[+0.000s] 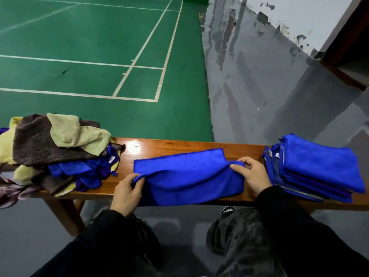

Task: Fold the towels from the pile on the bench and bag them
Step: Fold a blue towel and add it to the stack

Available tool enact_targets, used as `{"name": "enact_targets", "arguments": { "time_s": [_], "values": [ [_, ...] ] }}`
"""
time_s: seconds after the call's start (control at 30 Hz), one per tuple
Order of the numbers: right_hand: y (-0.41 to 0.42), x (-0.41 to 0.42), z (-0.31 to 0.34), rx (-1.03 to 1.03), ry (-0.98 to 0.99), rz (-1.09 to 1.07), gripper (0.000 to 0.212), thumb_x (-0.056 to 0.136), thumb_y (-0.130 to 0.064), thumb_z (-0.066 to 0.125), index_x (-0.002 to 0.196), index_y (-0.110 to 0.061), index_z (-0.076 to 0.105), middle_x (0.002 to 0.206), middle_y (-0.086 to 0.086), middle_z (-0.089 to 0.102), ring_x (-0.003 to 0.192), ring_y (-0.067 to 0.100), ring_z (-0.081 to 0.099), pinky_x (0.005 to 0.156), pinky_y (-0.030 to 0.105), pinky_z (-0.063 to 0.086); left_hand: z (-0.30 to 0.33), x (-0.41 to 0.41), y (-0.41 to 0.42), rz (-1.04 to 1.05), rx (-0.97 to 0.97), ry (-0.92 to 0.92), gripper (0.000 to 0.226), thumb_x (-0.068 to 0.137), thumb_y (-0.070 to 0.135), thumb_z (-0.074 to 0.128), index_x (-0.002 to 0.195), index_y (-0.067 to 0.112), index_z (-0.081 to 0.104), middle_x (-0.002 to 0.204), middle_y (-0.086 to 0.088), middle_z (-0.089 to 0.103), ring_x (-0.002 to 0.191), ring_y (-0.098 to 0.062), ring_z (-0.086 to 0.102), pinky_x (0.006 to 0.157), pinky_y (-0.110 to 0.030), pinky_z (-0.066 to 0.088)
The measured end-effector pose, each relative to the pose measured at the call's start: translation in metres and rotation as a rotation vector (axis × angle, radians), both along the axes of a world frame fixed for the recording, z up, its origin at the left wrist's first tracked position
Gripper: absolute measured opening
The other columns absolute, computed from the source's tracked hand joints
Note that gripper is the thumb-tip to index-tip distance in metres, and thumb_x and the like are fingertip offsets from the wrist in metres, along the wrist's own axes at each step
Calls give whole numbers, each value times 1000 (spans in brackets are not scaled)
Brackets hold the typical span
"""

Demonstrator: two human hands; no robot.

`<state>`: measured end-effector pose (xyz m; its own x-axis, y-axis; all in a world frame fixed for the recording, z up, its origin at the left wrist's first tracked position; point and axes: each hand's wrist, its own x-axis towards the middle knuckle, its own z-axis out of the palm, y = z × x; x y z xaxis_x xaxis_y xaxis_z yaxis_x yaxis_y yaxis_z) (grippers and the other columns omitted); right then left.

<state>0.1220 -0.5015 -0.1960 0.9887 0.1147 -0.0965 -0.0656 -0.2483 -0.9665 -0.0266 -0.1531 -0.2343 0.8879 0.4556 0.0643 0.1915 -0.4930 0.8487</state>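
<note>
Soft, light, floppy blue towel (185, 172) on surface (171, 145); left hand (127, 191) and right hand (252, 173) pinching near-edge corners. Best gripped at corners; likely sags mid-span.

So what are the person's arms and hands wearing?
Both hands are bare: the left hand and right hand wear no gloves, and no rings or watch show. Plain black long sleeves cover both arms to the wrists, without visible markings.

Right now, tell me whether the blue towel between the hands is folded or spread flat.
Partly folded: the blue towel lies doubled lengthwise on the bench, both hands pinching its upper layer's corners.
</note>
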Motion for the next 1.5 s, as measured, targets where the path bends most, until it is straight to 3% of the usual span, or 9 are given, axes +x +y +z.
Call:
{"name": "enact_targets", "arguments": {
  "time_s": [0.13,0.2,0.43,0.57,0.7,0.9,1.07,1.23,1.5],
  "values": [
    [31,31,-7,122,58,-57,10,88,-3,72,83,-9,65,80,10,69,70,16,60,68,27,48,5,22,3,83,131,56,8,97,16,59,91,15,65,92,-1,61,85,-19,55,76,-29,35],
    [42,46,-16,74,40,-94,7,89,-5,72,85,-8,67,76,6,70,66,13,61,65,24,49,5,33,6,74,181,66,11,97,15,57,87,15,63,91,-1,58,83,-19,55,75,-27,35],
    [48,76,-69,-430,-163,-173,18,92,-28,70,95,-10,69,92,3,67,85,22,60,76,33,47,-17,56,18,151,383,161,11,97,23,59,91,16,64,95,0,58,88,-27,63,69,-32,37],
    [56,77,-72,-504,-271,-217,21,95,-29,67,94,-8,65,91,3,58,87,24,55,75,31,41,-22,65,28,196,517,124,10,96,24,60,93,16,64,93,-4,63,83,-32,64,62,-32,35],
    [60,78,-78,-534,-277,-233,22,97,-35,62,96,-13,63,93,4,57,90,27,56,77,39,47,-29,66,31,228,614,125,14,97,25,58,90,13,61,91,-10,62,77,-38,63,58,-37,39],
    [66,87,-61,-711,-195,-160,25,98,-46,56,98,-22,60,99,-2,48,85,18,48,74,31,39,-40,65,30,182,615,69,7,93,16,63,95,11,68,97,-10,61,84,-34,61,70,-42,49],
    [72,92,-74,-537,-229,-92,21,98,-37,59,91,-17,59,95,0,58,89,23,57,75,35,45,-40,62,32,207,560,34,10,93,17,58,96,12,67,96,-7,63,86,-30,62,72,-40,49],
    [72,95,-79,-543,-247,-102,11,92,-22,65,98,-14,66,101,1,65,92,22,61,81,35,50,-31,65,31,259,467,41,6,92,11,61,96,12,65,94,-6,65,86,-29,63,74,-39,48],
    [71,96,-84,-490,-223,-189,17,100,-33,57,106,-21,67,103,1,71,94,23,64,81,35,50,-31,65,28,257,483,66,4,92,8,60,94,9,63,91,-10,63,83,-32,61,72,-40,48]
  ]
}}
